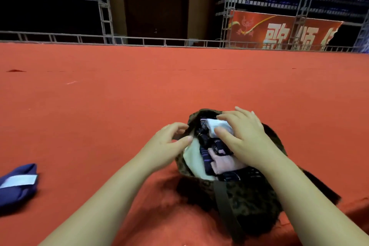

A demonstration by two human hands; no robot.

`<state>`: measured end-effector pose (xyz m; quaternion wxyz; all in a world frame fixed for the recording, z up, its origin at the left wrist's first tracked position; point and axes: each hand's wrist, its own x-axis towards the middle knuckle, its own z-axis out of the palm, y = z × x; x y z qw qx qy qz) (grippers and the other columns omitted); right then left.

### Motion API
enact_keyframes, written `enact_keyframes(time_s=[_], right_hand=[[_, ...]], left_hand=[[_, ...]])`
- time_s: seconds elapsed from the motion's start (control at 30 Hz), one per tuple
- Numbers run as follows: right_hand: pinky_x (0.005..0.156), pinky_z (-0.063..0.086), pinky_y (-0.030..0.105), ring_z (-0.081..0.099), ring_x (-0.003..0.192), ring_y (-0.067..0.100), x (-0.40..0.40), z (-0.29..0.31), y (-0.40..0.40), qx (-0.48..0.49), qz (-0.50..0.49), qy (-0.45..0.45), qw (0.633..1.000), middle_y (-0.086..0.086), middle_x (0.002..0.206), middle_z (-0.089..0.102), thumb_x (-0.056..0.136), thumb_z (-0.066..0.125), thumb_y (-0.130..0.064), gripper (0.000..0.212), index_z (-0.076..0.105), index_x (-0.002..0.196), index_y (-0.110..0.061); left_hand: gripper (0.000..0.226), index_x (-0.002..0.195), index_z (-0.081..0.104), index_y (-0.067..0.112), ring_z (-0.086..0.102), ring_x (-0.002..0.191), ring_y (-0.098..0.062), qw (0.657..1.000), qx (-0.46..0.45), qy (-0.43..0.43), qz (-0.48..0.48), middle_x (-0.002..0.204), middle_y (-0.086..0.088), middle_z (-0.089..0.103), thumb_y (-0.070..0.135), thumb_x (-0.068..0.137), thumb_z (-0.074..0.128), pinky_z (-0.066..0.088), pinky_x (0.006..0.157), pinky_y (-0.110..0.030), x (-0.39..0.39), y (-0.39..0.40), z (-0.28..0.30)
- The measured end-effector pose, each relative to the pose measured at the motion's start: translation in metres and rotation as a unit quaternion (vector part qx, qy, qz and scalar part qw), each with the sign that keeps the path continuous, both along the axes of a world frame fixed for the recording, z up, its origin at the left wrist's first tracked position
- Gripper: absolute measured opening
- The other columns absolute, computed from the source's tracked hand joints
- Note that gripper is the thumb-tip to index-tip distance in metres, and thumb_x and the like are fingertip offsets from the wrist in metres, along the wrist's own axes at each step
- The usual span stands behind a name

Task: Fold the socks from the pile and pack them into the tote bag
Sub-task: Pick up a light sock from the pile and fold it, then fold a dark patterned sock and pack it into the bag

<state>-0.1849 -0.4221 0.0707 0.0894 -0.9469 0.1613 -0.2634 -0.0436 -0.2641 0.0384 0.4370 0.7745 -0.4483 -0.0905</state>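
A dark camouflage tote bag (249,201) lies open on the red cloth in front of me. Inside it are several folded socks: dark striped ones (207,144), a pink one (225,161) and a white one (217,127). My right hand (243,136) is over the bag's mouth and grips the white sock between thumb and fingers. My left hand (169,142) pinches the bag's left rim beside its pale lining (194,159), holding the mouth apart.
A folded navy cloth item with a white band (18,184) lies at the left edge of the red-covered surface (139,96). A metal railing (139,41) runs along the far edge, with scaffolding, a door and a red banner behind it.
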Motion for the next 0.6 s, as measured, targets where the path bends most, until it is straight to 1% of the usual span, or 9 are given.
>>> enact_keyframes(time_s=[0.03,0.07,0.13,0.23,0.33,0.43,0.5,0.6], right_hand=[[0.11,0.015,0.028,0.034,0.133,0.018,0.008,0.001,0.013,0.005,0.035,-0.036,0.999,-0.005,0.127,0.057,0.084,0.036,-0.052,0.053,0.059,0.122,-0.022],[0.104,0.022,0.024,0.043,0.125,0.018,0.018,0.0,0.027,0.01,0.067,-0.058,0.996,-0.004,0.119,0.061,0.082,0.039,-0.052,0.052,0.062,0.116,-0.02],[0.094,0.03,0.022,0.05,0.111,0.015,0.044,-0.008,0.06,0.027,0.121,-0.067,0.99,-0.004,0.11,0.064,0.08,0.039,-0.053,0.053,0.065,0.109,-0.018],[0.092,0.034,0.023,0.053,0.108,0.014,0.087,-0.031,0.107,0.068,0.176,-0.03,0.982,-0.006,0.11,0.066,0.084,0.046,-0.049,0.043,0.065,0.109,-0.02],[0.092,0.037,0.023,0.055,0.109,0.01,0.129,-0.062,0.149,0.145,0.22,0.025,0.964,-0.008,0.111,0.066,0.091,0.056,-0.036,0.024,0.066,0.107,-0.021],[0.081,0.037,0.017,0.058,0.099,0.007,0.157,-0.091,0.182,0.205,0.242,0.075,0.945,-0.009,0.104,0.067,0.091,0.057,-0.028,0.016,0.066,0.102,-0.02],[0.079,0.039,0.019,0.057,0.091,0.006,0.174,-0.109,0.203,0.244,0.25,0.101,0.932,-0.01,0.096,0.065,0.091,0.057,-0.027,0.012,0.066,0.098,-0.021],[0.08,0.043,0.024,0.059,0.085,0.007,0.191,-0.126,0.219,0.283,0.253,0.116,0.918,-0.01,0.089,0.066,0.091,0.057,-0.026,0.008,0.064,0.09,-0.024]], left_hand=[[0.027,0.119,0.056,0.025,0.053,0.112,-0.006,1.0,0.004,0.008,0.012,0.119,0.009,0.058,0.029,0.092,0.056,0.041,0.099,-0.029,0.005,0.016,-0.002],[0.023,0.115,0.057,0.027,0.054,0.111,-0.006,0.999,0.013,0.009,0.03,0.117,0.009,0.059,0.029,0.092,0.057,0.041,0.098,-0.028,0.012,0.032,-0.006],[0.017,0.108,0.057,0.031,0.055,0.109,-0.006,0.997,0.032,0.013,0.072,0.115,0.01,0.061,0.031,0.092,0.058,0.041,0.099,-0.028,0.029,0.072,-0.015],[0.01,0.101,0.059,0.031,0.057,0.104,-0.005,0.989,0.068,0.015,0.129,0.108,0.011,0.064,0.03,0.091,0.058,0.042,0.098,-0.028,0.052,0.136,-0.029],[0.006,0.096,0.062,0.031,0.057,0.1,0.0,0.978,0.082,0.028,0.189,0.102,0.018,0.064,0.03,0.091,0.058,0.041,0.091,-0.02,0.065,0.198,-0.042],[0.008,0.086,0.064,0.035,0.056,0.093,0.007,0.964,0.099,0.037,0.244,0.092,0.024,0.064,0.032,0.091,0.058,0.038,0.082,-0.014,0.074,0.248,-0.056],[0.011,0.082,0.065,0.037,0.057,0.088,0.007,0.955,0.102,0.032,0.275,0.088,0.023,0.065,0.032,0.089,0.058,0.039,0.077,-0.014,0.08,0.277,-0.064],[0.011,0.078,0.065,0.033,0.058,0.081,0.003,0.943,0.065,0.027,0.325,0.084,0.017,0.066,0.028,0.088,0.061,0.041,0.072,-0.02,0.087,0.296,-0.072]])
